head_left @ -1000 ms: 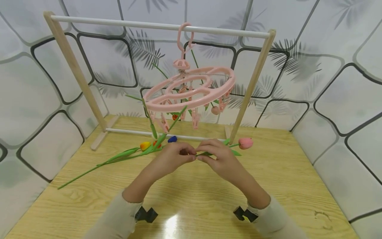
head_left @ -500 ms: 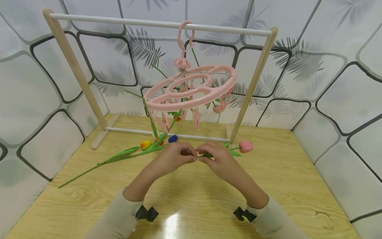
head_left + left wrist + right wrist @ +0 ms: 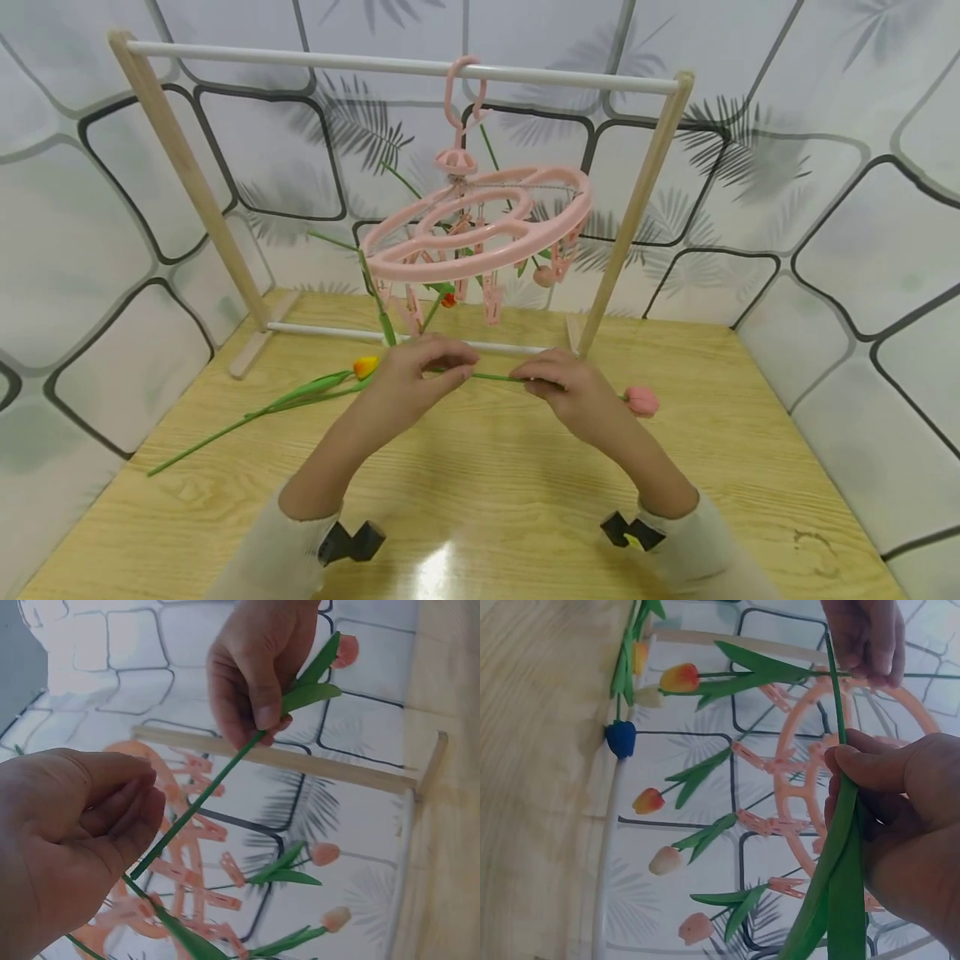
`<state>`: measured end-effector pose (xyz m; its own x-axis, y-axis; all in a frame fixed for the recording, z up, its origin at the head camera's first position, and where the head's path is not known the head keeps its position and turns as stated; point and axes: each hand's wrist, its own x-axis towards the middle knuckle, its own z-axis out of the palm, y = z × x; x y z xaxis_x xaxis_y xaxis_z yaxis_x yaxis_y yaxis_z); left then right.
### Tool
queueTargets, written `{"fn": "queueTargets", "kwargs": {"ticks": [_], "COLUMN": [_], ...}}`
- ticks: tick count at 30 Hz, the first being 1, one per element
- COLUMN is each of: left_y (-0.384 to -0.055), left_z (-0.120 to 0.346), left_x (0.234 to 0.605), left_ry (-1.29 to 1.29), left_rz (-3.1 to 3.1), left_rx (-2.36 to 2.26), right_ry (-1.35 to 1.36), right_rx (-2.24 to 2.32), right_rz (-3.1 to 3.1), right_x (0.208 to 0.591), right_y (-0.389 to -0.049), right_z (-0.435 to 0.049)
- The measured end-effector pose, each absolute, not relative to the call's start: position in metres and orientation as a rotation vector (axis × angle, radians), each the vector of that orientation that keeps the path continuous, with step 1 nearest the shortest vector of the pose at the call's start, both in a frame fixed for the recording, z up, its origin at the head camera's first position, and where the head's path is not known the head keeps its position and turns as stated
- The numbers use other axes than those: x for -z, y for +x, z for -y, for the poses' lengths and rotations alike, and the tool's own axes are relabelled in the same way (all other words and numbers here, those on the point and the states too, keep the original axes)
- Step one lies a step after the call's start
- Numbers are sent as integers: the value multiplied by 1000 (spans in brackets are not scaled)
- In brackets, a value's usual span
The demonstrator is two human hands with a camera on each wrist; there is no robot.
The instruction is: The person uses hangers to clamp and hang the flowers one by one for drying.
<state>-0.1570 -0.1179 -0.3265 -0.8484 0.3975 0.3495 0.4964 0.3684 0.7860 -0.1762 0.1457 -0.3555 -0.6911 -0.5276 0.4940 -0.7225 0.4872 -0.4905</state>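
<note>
My right hand (image 3: 573, 385) pinches the green stem of a pink tulip (image 3: 642, 401), whose head points right. The bare stem (image 3: 202, 799) reaches across toward my left hand (image 3: 408, 379). In the left wrist view, the left fingers are loosely curled beside the stem's end, with nothing seen between them. Behind both hands hangs a round pink clip hanger (image 3: 480, 268). Its clips (image 3: 769, 823) hold several tulips heads-down, among them an orange-yellow one (image 3: 649, 801) and a pale one (image 3: 666, 860).
The hanger's hook sits on the white top bar (image 3: 337, 61) of a wooden rack (image 3: 197, 179). On the table (image 3: 480, 500) lie more tulips, including a yellow one (image 3: 366, 367) and a blue one (image 3: 621, 739). Patterned walls (image 3: 847, 250) enclose the back and sides.
My hands have drawn apart, the left going left and the right going right with the tulip. The pink head is now farther right and lower, and the stem shows between the hands.
</note>
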Motion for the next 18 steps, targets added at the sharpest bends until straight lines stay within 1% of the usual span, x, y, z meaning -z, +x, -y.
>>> {"fn": "queueTargets", "kwargs": {"ticks": [5, 10, 13, 18], "left_y": [-141, -133, -133, -136], "left_z": [116, 108, 102, 92], "left_x": [316, 316, 321, 330], "left_ry": [-929, -1037, -1032, -972], "left_rz": [2269, 2109, 2102, 2172], "left_rx": [1528, 1617, 1665, 1746], "right_ry": [1027, 943, 913, 901], "right_rx": [-1124, -1320, -1447, -1566], "right_rz": [2466, 2468, 2423, 2369], "right_x": [339, 323, 318, 317], "right_y": [-173, -166, -162, -157], "right_z": [-163, -185, -189, -180]}}
